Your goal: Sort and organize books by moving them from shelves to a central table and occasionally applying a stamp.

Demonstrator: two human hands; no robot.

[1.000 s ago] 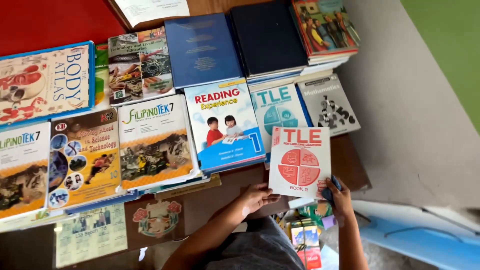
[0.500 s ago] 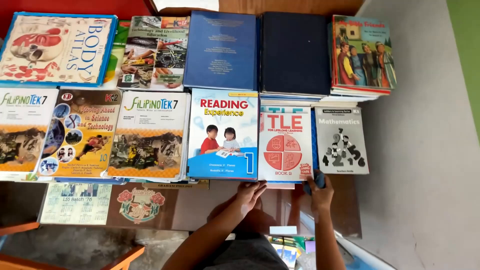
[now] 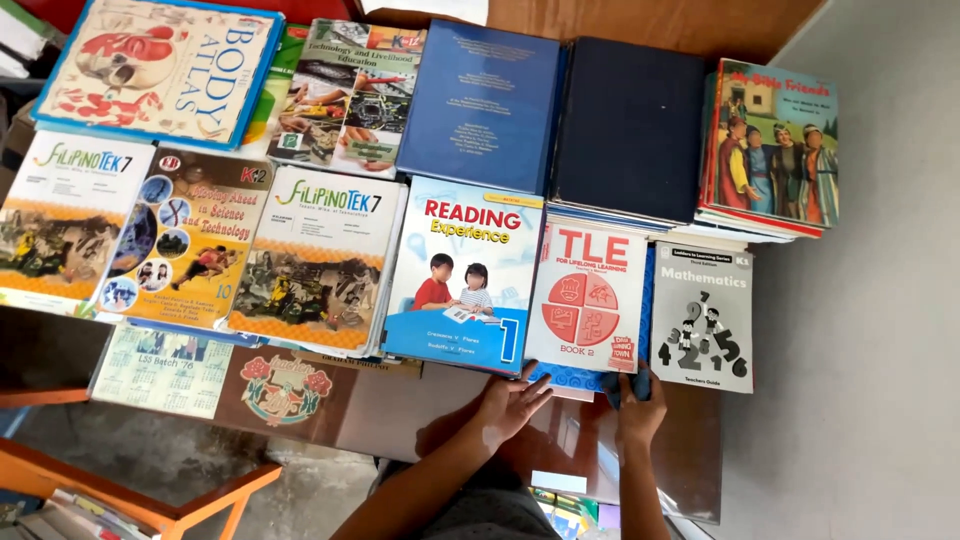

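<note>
Books cover the surface (image 3: 420, 415) in rows, and both hands sit at its near edge under the white-and-red workbook (image 3: 588, 295). That workbook lies flat between the blue reading book (image 3: 465, 270) with two children on its cover and the grey mathematics guide (image 3: 703, 315), resting on a blue-covered book whose lower edge shows beneath it. Left hand (image 3: 510, 400) lies with fingers spread, its grip released, fingertips just touching the bottom edges of the reading book and the workbook. Right hand (image 3: 638, 405) has its grip clenched on the lower right corner of the blue-covered book under the workbook, thumb on top. Behind them stand two dark blue hardcovers (image 3: 560, 110) and a stack topped by an illustrated children's book (image 3: 775, 145).
</note>
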